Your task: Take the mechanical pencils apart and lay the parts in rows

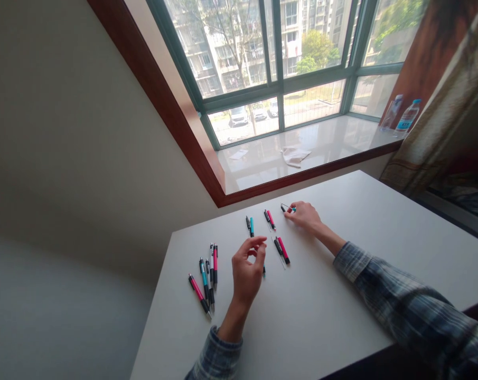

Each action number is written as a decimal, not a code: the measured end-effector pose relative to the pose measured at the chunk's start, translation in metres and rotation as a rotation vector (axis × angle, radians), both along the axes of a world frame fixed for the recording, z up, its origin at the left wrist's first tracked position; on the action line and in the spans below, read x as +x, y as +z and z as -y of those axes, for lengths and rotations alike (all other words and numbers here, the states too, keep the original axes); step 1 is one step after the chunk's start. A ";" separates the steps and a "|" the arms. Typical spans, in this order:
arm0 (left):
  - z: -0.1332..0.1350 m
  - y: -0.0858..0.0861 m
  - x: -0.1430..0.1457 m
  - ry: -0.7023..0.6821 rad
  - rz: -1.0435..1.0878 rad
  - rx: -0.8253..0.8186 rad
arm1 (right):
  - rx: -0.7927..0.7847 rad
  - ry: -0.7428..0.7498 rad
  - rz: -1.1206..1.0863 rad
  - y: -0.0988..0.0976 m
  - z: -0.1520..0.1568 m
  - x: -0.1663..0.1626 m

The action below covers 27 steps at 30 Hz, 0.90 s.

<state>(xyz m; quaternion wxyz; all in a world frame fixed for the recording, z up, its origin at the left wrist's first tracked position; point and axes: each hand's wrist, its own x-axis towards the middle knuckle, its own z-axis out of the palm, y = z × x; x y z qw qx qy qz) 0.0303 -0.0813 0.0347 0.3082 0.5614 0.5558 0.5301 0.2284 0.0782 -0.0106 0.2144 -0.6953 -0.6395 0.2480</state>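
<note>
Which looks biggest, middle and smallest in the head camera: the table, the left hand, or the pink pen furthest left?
1. table
2. left hand
3. pink pen, thinner than the hand
Hand and pen lie about equally near the camera, so that order seems safe.

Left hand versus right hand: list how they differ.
The left hand hovers over the table, fingers curled and holding nothing. The right hand lies farther out, low on the table, pinching a teal pen. Both come from plaid sleeves.
</note>
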 end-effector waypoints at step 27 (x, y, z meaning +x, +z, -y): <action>-0.003 -0.004 -0.001 -0.040 -0.169 0.027 | 0.066 0.011 0.098 0.002 0.003 -0.005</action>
